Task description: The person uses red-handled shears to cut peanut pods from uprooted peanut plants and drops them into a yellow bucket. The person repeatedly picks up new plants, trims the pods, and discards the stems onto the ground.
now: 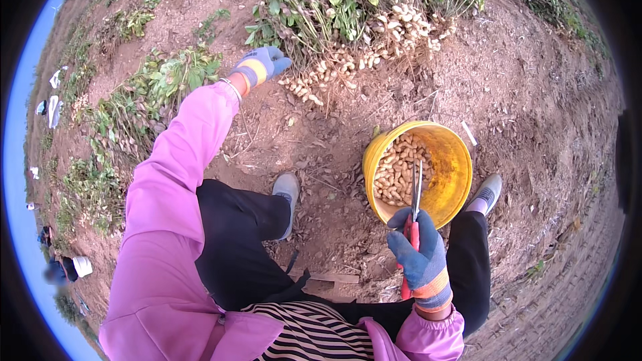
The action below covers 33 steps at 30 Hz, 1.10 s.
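Note:
My right hand (421, 255), in a blue rubber-coated work glove, grips a pair of red-handled scissors (414, 230). Their narrow metal blades point away from me over the mouth of a yellow plastic bucket (454, 175), with a slight gap between the tips. Loose unshelled peanuts (396, 173) lie inside the bucket. My left hand (260, 66), gloved alike, reaches out to the left end of a heap of uprooted peanut plants (316, 5). Its fingertips are by the stems; whether they hold any cannot be seen. Clusters of peanut pods (401, 25) hang at the roots, facing me.
My shoes (287, 185) rest on bare soil, the bucket between my legs. More peanut plants (145, 95) lie in a row at left. A short white stick (469, 133) is right of the bucket. Far left, a person (57, 269) is near a white container (83, 266).

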Available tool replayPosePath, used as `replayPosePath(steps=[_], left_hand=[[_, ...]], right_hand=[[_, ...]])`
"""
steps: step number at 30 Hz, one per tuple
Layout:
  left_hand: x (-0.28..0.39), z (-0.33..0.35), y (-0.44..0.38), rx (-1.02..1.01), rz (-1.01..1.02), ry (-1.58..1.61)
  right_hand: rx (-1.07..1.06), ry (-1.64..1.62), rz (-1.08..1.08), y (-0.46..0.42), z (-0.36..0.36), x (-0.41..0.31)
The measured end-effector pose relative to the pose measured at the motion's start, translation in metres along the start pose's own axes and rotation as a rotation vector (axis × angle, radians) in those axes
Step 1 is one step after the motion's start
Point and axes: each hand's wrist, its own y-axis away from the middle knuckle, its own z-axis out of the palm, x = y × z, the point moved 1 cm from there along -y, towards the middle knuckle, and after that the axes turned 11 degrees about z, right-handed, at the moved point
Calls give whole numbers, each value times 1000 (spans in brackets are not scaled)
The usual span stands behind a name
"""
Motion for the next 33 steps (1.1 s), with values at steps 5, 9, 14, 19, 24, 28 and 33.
replayPosePath(steps=[5,9,14,19,24,28,33], left_hand=[[9,73,-107,233,-305,306],[4,93,-139,435,-547,408],[54,99,-131,485,-666,438],[10,91,-140,419,-547,594],[27,84,-121,310,-357,815],[-6,74,-122,261,-408,887],[-162,-25,-51,216,2,535]], right_hand=[[23,52,-46,2,-6,5],[-3,55,-63,2,-12,6],[44,15,-10,9,-21,10],[36,75,-75,14,-25,11],[80,91,-87,22,-26,13],[100,118,-142,27,-23,19],[-76,117,-282,26,-3,20]])
